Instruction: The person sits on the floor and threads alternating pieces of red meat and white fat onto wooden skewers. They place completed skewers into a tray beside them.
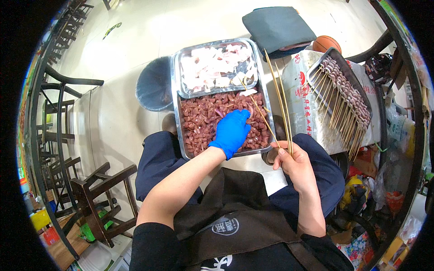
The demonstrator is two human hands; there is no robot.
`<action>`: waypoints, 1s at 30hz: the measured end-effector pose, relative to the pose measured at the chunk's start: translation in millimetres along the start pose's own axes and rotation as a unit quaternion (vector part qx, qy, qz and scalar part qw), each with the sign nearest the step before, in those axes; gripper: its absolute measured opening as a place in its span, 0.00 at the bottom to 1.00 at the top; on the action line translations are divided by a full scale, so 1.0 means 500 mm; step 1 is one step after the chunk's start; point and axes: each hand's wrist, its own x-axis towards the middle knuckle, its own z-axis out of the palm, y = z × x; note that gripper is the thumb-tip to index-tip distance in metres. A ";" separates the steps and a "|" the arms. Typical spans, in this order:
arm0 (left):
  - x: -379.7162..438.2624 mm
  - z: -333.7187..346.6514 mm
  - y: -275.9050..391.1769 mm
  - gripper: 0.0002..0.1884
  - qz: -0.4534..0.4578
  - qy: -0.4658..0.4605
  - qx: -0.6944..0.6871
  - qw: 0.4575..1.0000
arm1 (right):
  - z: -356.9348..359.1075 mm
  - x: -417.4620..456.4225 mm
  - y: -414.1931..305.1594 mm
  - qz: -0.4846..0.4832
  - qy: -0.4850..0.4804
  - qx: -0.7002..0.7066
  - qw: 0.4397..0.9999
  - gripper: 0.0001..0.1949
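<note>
My left hand [231, 132], in a blue glove, reaches down into diced red meat [200, 118] in a large metal tray [180, 139]. Its fingertips are partly hidden, so I cannot tell whether they pinch a piece. Bare and low at the tray's right corner, my right hand [295, 163] grips several bamboo skewers [280, 96]. One skewer [261, 114] slants left across the meat, its tip over the pale pieces; the others point upward, outside the tray. A smaller metal tray [177, 73] of white fat pieces [210, 64] rests across the large tray's far end.
To the right, a tray [313, 69] of loaded skewers [349, 93] sits on a white box [295, 98] bearing writing. A lined bin [153, 84] stands left of the meat. A dark padded stool [278, 28] and a basketball [326, 44] lie beyond. Wooden chairs [101, 189] stand at left.
</note>
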 end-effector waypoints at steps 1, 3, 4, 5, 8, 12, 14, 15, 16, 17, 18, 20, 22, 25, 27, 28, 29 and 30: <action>0.001 0.004 -0.004 0.16 0.002 -0.002 -0.016 1.000 | -0.001 -0.001 0.000 0.002 0.002 -0.001 1.000 0.10; 0.003 0.004 -0.017 0.15 0.006 -0.007 -0.049 0.999 | -0.002 -0.003 -0.005 -0.003 0.000 0.002 1.000 0.10; 0.009 -0.001 -0.024 0.15 -0.014 -0.050 -0.054 0.997 | -0.003 -0.004 -0.006 -0.005 -0.001 0.004 1.000 0.10; 0.017 -0.008 -0.033 0.15 -0.034 -0.094 -0.060 0.993 | -0.004 -0.005 -0.004 -0.006 0.001 0.004 1.000 0.10; 0.016 -0.018 -0.040 0.13 -0.021 -0.117 -0.051 0.992 | -0.006 -0.004 -0.001 -0.011 0.002 0.001 1.000 0.10; 0.003 -0.003 -0.055 0.13 0.065 -0.048 -0.044 0.996 | -0.002 -0.002 0.000 -0.021 -0.001 -0.003 1.000 0.10; 0.007 -0.007 -0.060 0.13 0.016 -0.067 -0.077 0.995 | -0.001 -0.001 0.000 -0.022 0.000 -0.001 1.000 0.10; 0.011 -0.019 -0.058 0.13 -0.009 -0.078 -0.094 0.993 | 0.000 -0.001 0.000 -0.021 0.000 -0.001 1.000 0.10; 0.015 -0.033 -0.059 0.12 -0.027 -0.080 -0.137 0.987 | 0.000 -0.001 -0.001 -0.020 0.001 -0.001 1.000 0.10; 0.021 -0.051 -0.062 0.11 -0.045 -0.082 -0.179 0.979 | -0.001 -0.002 -0.003 -0.018 0.001 -0.002 1.000 0.10; 0.024 -0.067 -0.066 0.10 -0.064 -0.084 -0.221 0.969 | -0.001 -0.004 -0.004 -0.014 0.001 -0.003 1.000 0.10; 0.025 -0.094 -0.071 0.09 -0.045 -0.099 -0.195 0.975 | 0.000 -0.006 -0.008 -0.015 0.001 -0.002 1.000 0.10; 0.021 -0.101 -0.078 0.10 -0.034 -0.109 -0.136 0.984 | 0.002 -0.006 -0.009 -0.021 0.001 0.003 1.000 0.10; 0.016 -0.101 -0.046 0.08 -0.039 -0.127 -0.032 0.991 | -0.002 -0.008 -0.014 -0.013 0.010 -0.018 1.000 0.10; 0.010 -0.087 -0.038 0.06 0.041 -0.121 -0.004 0.992 | -0.005 -0.008 -0.016 -0.019 0.009 -0.004 1.000 0.10; 0.003 -0.073 -0.034 0.06 0.073 -0.103 -0.004 0.992 | -0.005 -0.009 -0.019 -0.017 0.013 -0.005 1.000 0.10; -0.005 -0.061 -0.028 0.05 0.106 -0.084 -0.005 0.991 | -0.006 -0.011 -0.020 -0.015 0.017 -0.005 1.000 0.10; -0.009 -0.061 -0.011 0.07 0.120 -0.117 0.005 0.986 | -0.010 -0.012 -0.020 -0.018 0.019 -0.005 1.000 0.10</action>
